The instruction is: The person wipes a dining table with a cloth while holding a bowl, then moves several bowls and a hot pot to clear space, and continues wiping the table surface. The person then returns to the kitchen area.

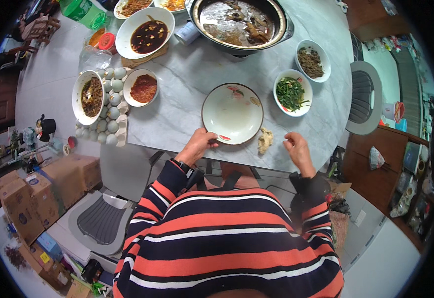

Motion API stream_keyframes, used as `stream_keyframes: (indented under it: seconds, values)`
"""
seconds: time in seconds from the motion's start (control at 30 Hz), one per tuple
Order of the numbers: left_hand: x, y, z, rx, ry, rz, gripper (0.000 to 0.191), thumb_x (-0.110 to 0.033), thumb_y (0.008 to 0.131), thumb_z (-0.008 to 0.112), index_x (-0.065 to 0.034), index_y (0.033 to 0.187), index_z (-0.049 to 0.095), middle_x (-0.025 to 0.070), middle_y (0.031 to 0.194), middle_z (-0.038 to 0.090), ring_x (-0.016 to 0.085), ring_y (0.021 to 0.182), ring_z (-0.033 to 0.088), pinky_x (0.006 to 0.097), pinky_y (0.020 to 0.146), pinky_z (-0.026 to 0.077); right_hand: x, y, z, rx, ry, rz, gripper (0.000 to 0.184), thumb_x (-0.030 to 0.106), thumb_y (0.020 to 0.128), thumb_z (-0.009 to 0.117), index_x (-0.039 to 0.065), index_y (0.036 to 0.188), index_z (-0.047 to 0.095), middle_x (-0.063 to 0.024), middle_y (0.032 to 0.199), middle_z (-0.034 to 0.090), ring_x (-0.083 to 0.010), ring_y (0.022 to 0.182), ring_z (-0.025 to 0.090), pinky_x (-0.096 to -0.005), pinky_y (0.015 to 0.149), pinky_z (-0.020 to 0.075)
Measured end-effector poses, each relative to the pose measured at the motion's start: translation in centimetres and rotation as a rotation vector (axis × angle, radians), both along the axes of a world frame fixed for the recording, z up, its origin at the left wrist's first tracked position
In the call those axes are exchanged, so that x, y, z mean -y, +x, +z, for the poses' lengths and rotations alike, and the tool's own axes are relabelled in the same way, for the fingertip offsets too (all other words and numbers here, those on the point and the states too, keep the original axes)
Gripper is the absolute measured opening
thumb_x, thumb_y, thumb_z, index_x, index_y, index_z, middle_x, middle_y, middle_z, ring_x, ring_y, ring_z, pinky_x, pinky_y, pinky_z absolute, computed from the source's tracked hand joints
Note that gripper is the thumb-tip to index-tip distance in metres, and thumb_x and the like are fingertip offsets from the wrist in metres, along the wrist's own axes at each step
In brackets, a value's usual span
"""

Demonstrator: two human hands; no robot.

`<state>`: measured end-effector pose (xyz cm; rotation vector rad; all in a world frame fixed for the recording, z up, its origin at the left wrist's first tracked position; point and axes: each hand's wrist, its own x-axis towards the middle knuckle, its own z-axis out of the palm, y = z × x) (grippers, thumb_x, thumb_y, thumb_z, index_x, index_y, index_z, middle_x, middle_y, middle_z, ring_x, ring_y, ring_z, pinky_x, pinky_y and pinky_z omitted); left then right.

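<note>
A shallow white bowl (pixel 231 115) with a dark rim and painted fruit sits near the table's front edge. Only a thin film of liquid or shine shows inside it. My left hand (pixel 199 144) grips its lower-left rim, thumb over the edge. Just right of the bowl lies a crumpled yellowish lump (pixel 265 140), perhaps a cloth or dough. My right hand (pixel 299 151) hovers right of that lump with loosely bent fingers and nothing visible in them. Farther right stands a bowl of cooked greens (pixel 290 95), with a bowl of brown minced food (pixel 311 64) behind it.
A large pot of broth (pixel 235 24) occupies the back of the marble-patterned table (pixel 187 78). At left are a red chili sauce bowl (pixel 141 88), an egg tray (pixel 122 128) with a bowl (pixel 88 97) on it, a dark sauce bowl (pixel 146 33) and a green bottle (pixel 81 13).
</note>
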<state>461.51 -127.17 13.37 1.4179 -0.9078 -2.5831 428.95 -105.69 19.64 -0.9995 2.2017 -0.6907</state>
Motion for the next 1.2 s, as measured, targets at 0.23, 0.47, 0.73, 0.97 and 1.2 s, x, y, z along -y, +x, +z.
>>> stream_keyframes:
  seconds: [0.23,0.47,0.73,0.97,1.2]
  values:
    - [0.3,2.1,2.2,0.01,0.004,-0.013,0.034,-0.024,0.101,0.061,0.0006,0.125,0.063,0.0033,0.113,0.062,0.012,0.098,0.059,0.0322,0.078,0.058,3.7,8.8,-0.7,-0.316,-0.163,0.361,0.04,0.0,0.085,0.071,0.005,0.124,0.062,-0.0176,0.114,0.058,-0.0379,0.1,0.061,-0.0427,0.086,0.0519]
    - [1.3,11.9,5.0,0.086,-0.036,0.123,0.029,-0.028,0.103,0.059,-0.0045,0.118,0.067,0.0021,0.115,0.06,0.013,0.109,0.055,0.0335,0.089,0.053,2.8,8.7,1.8,-0.336,-0.151,0.134,0.034,-0.001,0.087,0.069,0.004,0.119,0.064,-0.015,0.108,0.061,-0.0322,0.096,0.062,-0.0388,0.08,0.0517]
    - [3.7,25.7,4.8,-0.027,-0.02,0.301,0.026,-0.023,0.107,0.055,-0.004,0.121,0.065,0.0033,0.124,0.061,0.013,0.11,0.056,0.0335,0.09,0.051,15.5,27.5,2.9,-0.022,-0.315,0.512,0.038,-0.003,0.081,0.072,0.005,0.117,0.066,-0.0135,0.108,0.06,-0.0295,0.096,0.064,-0.0355,0.078,0.0532]
    - [4.2,34.3,5.6,0.021,-0.062,0.387,0.025,-0.022,0.108,0.054,-0.0031,0.12,0.065,0.0037,0.122,0.061,0.013,0.11,0.055,0.034,0.089,0.051,25.3,43.4,-2.5,-0.281,-0.312,0.672,0.039,-0.003,0.081,0.066,0.007,0.119,0.066,-0.0144,0.118,0.062,-0.035,0.105,0.063,-0.0407,0.086,0.055]
    - [4.3,38.0,4.4,-0.035,-0.009,0.438,0.025,-0.024,0.107,0.056,-0.0047,0.119,0.067,0.0012,0.12,0.061,0.01,0.106,0.053,0.0347,0.09,0.05,29.7,44.1,-2.6,-0.312,-0.52,0.868,0.041,0.0,0.079,0.061,0.006,0.119,0.068,-0.0132,0.128,0.065,-0.0374,0.113,0.06,-0.0425,0.095,0.0542]
